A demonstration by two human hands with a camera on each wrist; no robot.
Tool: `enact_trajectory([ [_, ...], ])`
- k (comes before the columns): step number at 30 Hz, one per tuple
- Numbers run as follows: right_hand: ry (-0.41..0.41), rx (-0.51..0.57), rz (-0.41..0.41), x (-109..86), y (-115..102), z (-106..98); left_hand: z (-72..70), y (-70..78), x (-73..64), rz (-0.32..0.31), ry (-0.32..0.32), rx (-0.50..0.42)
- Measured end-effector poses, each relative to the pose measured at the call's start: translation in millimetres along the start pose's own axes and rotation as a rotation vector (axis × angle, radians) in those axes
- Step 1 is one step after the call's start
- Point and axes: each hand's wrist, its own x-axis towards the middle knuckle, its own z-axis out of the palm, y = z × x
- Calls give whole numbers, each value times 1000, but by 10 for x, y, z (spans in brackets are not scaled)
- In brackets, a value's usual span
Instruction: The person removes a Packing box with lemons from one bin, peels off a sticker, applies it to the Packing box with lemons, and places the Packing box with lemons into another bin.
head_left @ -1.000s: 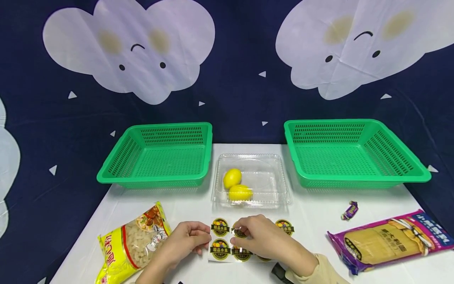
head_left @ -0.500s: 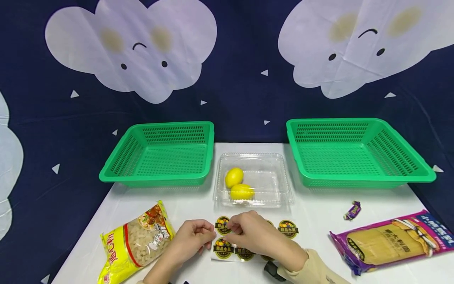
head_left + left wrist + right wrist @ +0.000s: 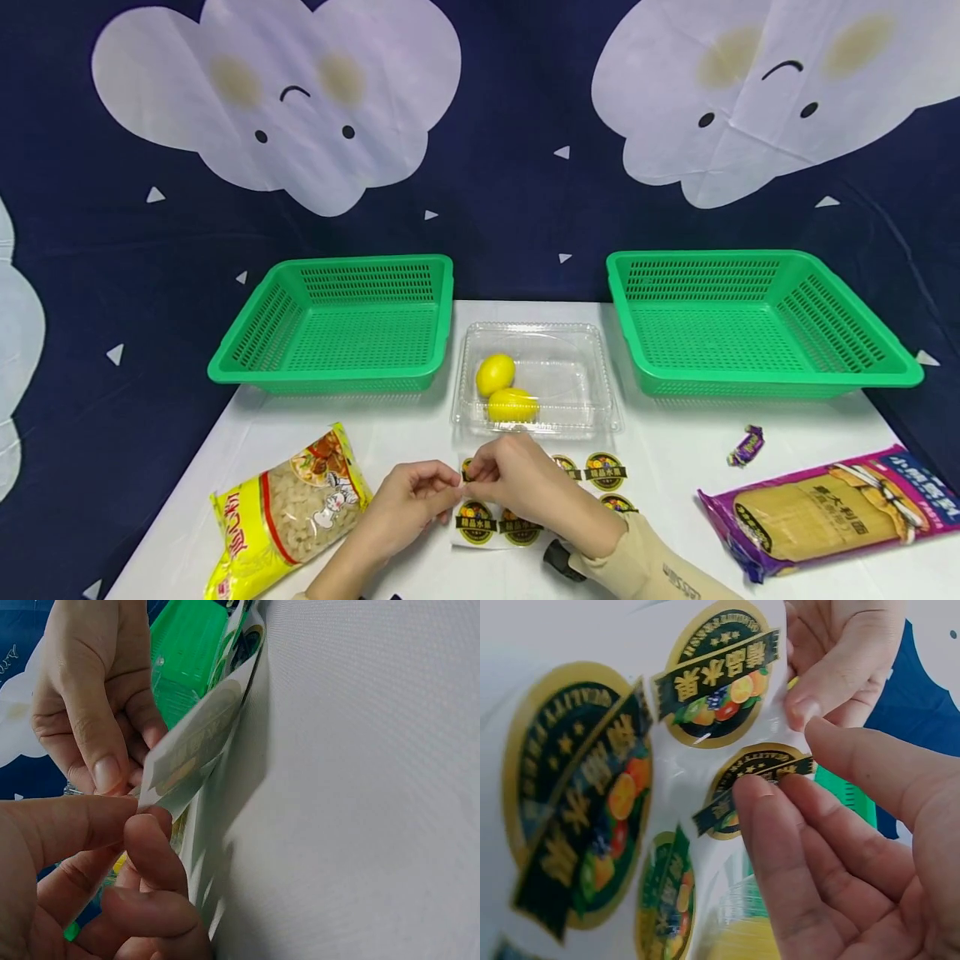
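A white sheet of round black-and-gold fruit stickers (image 3: 476, 523) lies on the table in front of me, its left edge lifted. Between thumb and index finger my left hand (image 3: 412, 508) pinches that edge; the left wrist view shows the sheet's pale back (image 3: 199, 735) bending upward. My right hand (image 3: 517, 483) reaches over the sheet to the same edge. In the right wrist view its fingertips touch or hover just before one sticker (image 3: 724, 817), while its thumb meets the left thumb, with a gap between thumb and fingers. Part of the sheet is hidden under the right hand.
A clear plastic box (image 3: 570, 383) with two lemons (image 3: 512, 406) stands behind the sheet, between two green baskets (image 3: 360, 342). On the left lies a yellow bag of pasta (image 3: 288, 508); on the right, a purple pasta packet (image 3: 825, 508) and a wrapped candy (image 3: 746, 446).
My right hand has moved left across the sheet to its left edge, uncovering stickers on the right. The left hand has stayed at the edge, almost in place.
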Motion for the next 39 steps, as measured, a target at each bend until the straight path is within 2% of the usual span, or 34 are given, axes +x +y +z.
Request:
enact_trajectory([
  [7,22,0,3,15,31,24,-5,8,4,15,-4,5],
  [14,26,-1,18,13,59,34,7,16,5,-18,1,27],
  [20,48,-21,7,4,75,46,-3,11,10,-12,4,12],
  [26,73,-37,-18,6,101,41,5,7,21,-62,41,19],
  [32,98,-42,-2,-18,133,-5,0,-21,18,-123,53,-24],
  [39,116,-17,44,-65,136,-106,-15,-40,35,-135,77,10],
])
